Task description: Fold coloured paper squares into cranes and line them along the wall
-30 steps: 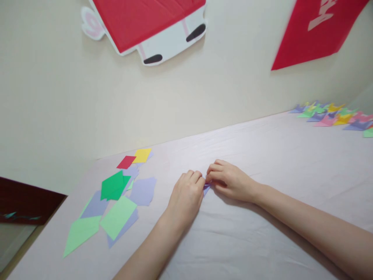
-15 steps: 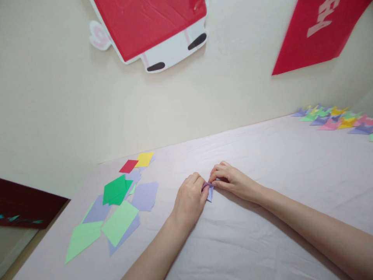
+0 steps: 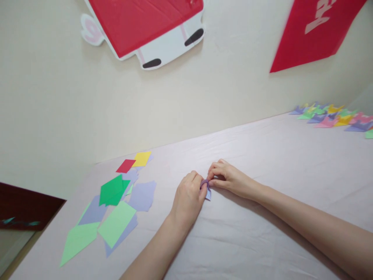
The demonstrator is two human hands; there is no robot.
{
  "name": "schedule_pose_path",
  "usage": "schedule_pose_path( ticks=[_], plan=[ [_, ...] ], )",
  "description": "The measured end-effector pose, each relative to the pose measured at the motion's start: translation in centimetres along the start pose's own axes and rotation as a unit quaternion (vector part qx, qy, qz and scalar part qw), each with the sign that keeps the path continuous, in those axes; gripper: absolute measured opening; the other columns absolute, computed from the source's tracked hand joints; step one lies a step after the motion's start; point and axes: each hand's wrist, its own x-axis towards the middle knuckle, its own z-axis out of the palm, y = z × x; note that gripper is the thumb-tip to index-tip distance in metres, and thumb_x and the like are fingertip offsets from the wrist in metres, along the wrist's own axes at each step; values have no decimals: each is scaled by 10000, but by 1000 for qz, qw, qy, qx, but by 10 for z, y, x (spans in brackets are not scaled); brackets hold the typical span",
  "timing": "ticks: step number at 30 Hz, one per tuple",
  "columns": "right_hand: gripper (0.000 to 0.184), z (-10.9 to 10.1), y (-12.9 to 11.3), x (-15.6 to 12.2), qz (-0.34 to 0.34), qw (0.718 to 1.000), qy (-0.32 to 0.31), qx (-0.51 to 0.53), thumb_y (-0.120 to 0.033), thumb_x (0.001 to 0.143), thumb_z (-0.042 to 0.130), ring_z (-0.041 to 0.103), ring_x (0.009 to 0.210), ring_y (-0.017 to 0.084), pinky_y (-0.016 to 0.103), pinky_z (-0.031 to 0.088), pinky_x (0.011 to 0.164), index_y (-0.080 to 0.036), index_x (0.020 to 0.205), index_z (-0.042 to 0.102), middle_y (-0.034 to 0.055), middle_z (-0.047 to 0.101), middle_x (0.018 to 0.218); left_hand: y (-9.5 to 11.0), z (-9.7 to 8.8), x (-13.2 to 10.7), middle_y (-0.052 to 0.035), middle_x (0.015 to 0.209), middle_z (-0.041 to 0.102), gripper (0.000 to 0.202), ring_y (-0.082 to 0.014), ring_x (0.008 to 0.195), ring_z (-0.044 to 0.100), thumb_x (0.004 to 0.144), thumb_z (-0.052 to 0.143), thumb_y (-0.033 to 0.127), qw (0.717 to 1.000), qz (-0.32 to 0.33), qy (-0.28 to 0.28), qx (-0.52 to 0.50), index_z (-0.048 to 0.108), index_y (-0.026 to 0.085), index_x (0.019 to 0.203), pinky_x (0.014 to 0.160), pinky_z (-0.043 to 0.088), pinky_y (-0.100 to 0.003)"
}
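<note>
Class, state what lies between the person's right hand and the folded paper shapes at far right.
Nothing: in the head view only bare pale tablecloth runs from the right hand, pinching the purple paper, to the folded paper shapes.

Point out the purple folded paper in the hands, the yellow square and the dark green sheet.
purple folded paper (image 3: 208, 193): head view, on its lower corner, the part that shows.
yellow square (image 3: 141, 158): head view, on its middle.
dark green sheet (image 3: 112, 189): head view, on its middle.
</note>
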Motion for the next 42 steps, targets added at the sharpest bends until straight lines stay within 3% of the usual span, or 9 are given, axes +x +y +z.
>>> schedule_pose_path(
  ticks=[10, 16, 21, 28, 42],
  plan=[
    [67, 8, -12, 6, 59, 997, 16, -49, -126, 767, 722, 498, 876, 215, 340, 374, 810, -185, 755, 690, 33, 634, 836, -8, -23, 11, -9, 730, 641, 187, -150, 671, 578, 869, 528, 174, 985, -79, -69, -139, 645, 176, 722, 634, 402, -251],
    [62, 13, -15, 8, 77, 994, 41, -66, -170, 764, 729, 500, 848, 215, 336, 364, 786, -187, 724, 686, 32, 628, 804, -8, -27, 12, -11, 735, 658, 211, -148, 674, 593, 879, 465, 171, 983, -63, -77, -155, 639, 184, 759, 623, 407, -236],
    [69, 16, -12, 9, 76, 993, 45, -77, -160, 747, 750, 501, 855, 217, 349, 348, 802, -188, 734, 688, 30, 634, 819, -9, -26, 12, 4, 771, 654, 84, -149, 693, 588, 805, 593, 173, 980, -44, -92, -169, 656, 195, 856, 649, 432, -246],
    [68, 17, -10, 8, 74, 993, 43, -77, -186, 762, 758, 500, 864, 215, 345, 342, 803, -187, 746, 691, 27, 633, 825, -10, -18, 10, -12, 760, 667, 130, -162, 684, 589, 861, 547, 222, 981, -52, -55, -177, 649, 188, 787, 656, 433, -268],
    [93, 14, -10, 7, 63, 996, 38, -57, -186, 769, 767, 496, 859, 209, 348, 352, 809, -186, 732, 682, 19, 636, 810, -8, -20, 8, -8, 795, 686, 114, -158, 711, 624, 865, 559, 211, 970, -78, -40, -228, 649, 184, 800, 675, 464, -257]
  ],
)
